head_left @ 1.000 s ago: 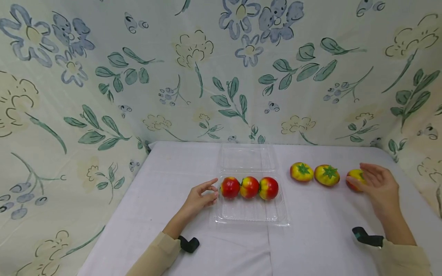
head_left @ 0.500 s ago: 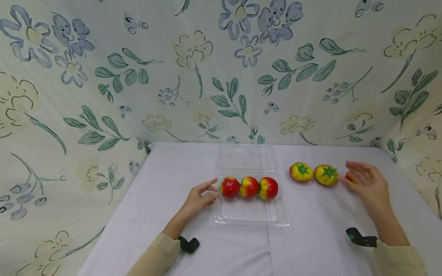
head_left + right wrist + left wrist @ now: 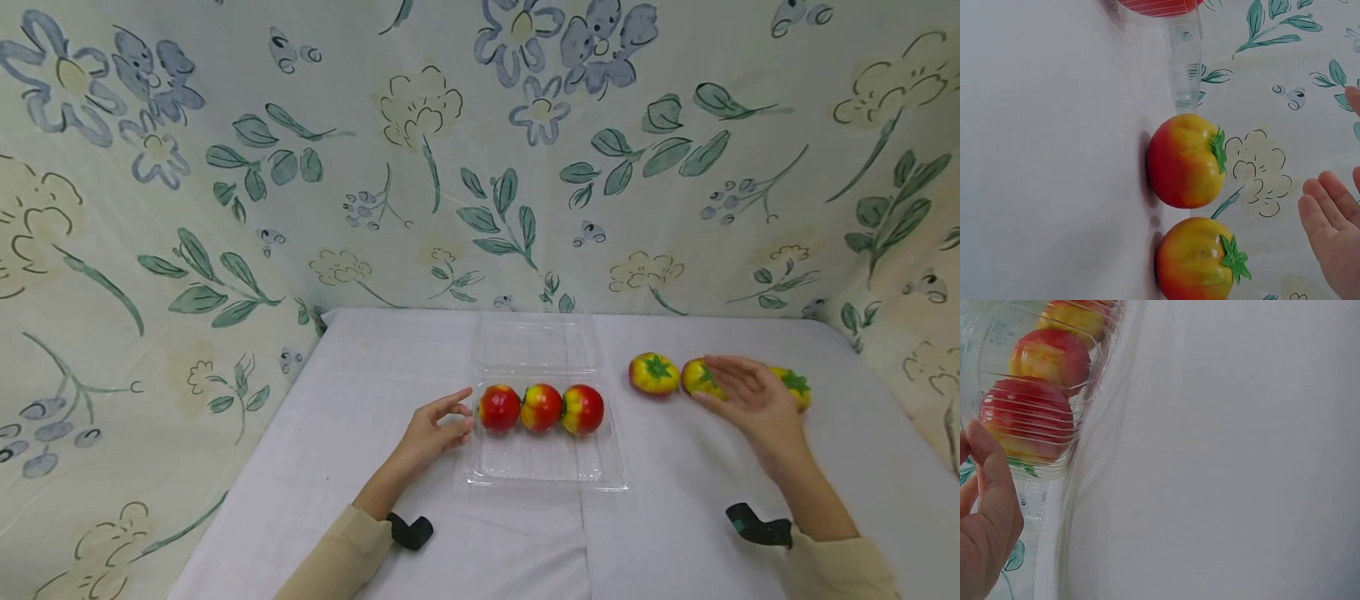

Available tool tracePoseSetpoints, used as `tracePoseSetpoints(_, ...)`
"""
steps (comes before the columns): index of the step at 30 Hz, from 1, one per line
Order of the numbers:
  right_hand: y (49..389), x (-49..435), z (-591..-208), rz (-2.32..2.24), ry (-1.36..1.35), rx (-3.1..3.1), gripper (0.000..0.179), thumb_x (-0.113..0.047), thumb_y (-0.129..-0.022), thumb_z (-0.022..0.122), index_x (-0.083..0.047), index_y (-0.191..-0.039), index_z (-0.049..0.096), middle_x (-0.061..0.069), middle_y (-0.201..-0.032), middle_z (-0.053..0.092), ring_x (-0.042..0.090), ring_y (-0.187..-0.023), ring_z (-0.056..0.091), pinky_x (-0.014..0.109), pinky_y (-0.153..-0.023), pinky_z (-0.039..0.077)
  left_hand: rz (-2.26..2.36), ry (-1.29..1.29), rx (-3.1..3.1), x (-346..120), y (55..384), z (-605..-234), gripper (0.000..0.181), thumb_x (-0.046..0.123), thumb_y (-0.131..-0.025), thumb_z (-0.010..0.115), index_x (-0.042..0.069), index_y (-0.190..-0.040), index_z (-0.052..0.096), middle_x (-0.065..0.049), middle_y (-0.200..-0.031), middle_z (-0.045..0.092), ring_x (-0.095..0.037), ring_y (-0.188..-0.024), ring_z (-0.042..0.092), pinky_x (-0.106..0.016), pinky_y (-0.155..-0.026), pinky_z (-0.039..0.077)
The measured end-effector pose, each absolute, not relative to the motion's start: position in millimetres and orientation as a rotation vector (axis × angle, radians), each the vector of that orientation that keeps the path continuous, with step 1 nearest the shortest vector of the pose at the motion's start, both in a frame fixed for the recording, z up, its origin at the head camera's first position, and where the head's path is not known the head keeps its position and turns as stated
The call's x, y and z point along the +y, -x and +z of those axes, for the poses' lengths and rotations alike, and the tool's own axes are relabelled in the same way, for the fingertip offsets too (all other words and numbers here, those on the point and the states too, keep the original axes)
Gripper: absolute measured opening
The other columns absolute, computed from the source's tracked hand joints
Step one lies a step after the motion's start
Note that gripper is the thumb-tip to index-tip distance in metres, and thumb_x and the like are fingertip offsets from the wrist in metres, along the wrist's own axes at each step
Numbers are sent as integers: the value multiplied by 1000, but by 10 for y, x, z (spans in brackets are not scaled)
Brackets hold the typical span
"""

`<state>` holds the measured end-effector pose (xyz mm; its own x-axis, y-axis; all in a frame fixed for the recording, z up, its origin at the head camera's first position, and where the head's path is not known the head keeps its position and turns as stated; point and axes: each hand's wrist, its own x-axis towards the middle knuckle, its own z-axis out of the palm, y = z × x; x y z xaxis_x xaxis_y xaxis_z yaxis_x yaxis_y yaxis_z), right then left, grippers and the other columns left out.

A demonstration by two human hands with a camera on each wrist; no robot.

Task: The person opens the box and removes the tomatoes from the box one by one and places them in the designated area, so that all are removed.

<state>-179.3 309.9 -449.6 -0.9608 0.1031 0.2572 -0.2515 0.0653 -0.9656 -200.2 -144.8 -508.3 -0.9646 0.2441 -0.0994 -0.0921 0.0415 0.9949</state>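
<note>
Three red-yellow toy tomatoes, left (image 3: 499, 408), middle (image 3: 542, 407) and right (image 3: 582, 409), lie in a row in a clear plastic container (image 3: 547, 483). My left hand (image 3: 429, 429) touches the container's left rim with thumb and index finger apart. To the right, three more tomatoes rest on the table, calyxes up: the left one (image 3: 654, 374), the middle one (image 3: 696, 379) and the right one (image 3: 797, 388). Over the middle one hovers my right hand (image 3: 757, 408), fingers extended, partly covering it. In the right wrist view that hand (image 3: 1335, 231) stays apart from two tomatoes.
The container's clear lid (image 3: 538, 343) lies folded back behind it. A white cloth (image 3: 375, 358) covers the table. Patterned fabric (image 3: 420, 250) hangs along the back and sides. A black wrist strap (image 3: 757, 527) sits on the right arm.
My right hand has moved left, from the rightmost tomato across to the middle one of the loose row. The left hand and the container have stayed still.
</note>
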Motion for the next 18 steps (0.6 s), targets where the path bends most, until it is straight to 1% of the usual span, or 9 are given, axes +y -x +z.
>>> tracePoseSetpoints(5, 1780, 2974, -4464, 1920, -149, -2172, 66, -1, -84, 79, -4, -140, 45, 7, -135, 52, 7, -122, 50, 9, -90, 46, 2031, -141, 2056, -1446, 2001, -5074, 57, 6, -91, 72, 7, -145, 53, -12, -108, 59, -14, -80, 63, -25, -76, 59)
tracePoseSetpoints(10, 1770, 2875, -4461, 1885, -205, -2214, 65, 0, -84, 78, -2, -140, 45, 7, -136, 54, 6, -123, 52, 10, -91, 46, 2068, -119, 2012, -1441, 1987, -5053, 57, 1, -91, 71, 6, -145, 52, -11, -109, 59, -13, -81, 63, -25, -76, 59)
tracePoseSetpoints(13, 1760, 2815, -4464, 1863, -228, -2245, 63, 0, -85, 77, -1, -139, 45, 8, -136, 55, 4, -122, 53, 11, -91, 46, 2067, -115, 2012, -1440, 1981, -5044, 57, 2, -91, 71, 7, -145, 53, -11, -109, 59, -13, -81, 63, -25, -76, 59)
tracePoseSetpoints(18, 1752, 2707, -4471, 1800, -320, -2294, 62, 3, -84, 77, 4, -138, 45, 14, -136, 55, 5, -121, 55, 13, -92, 47, 2068, -128, 2010, -1440, 1981, -5049, 56, 2, -91, 71, 7, -144, 53, -11, -108, 59, -14, -81, 63, -25, -76, 59)
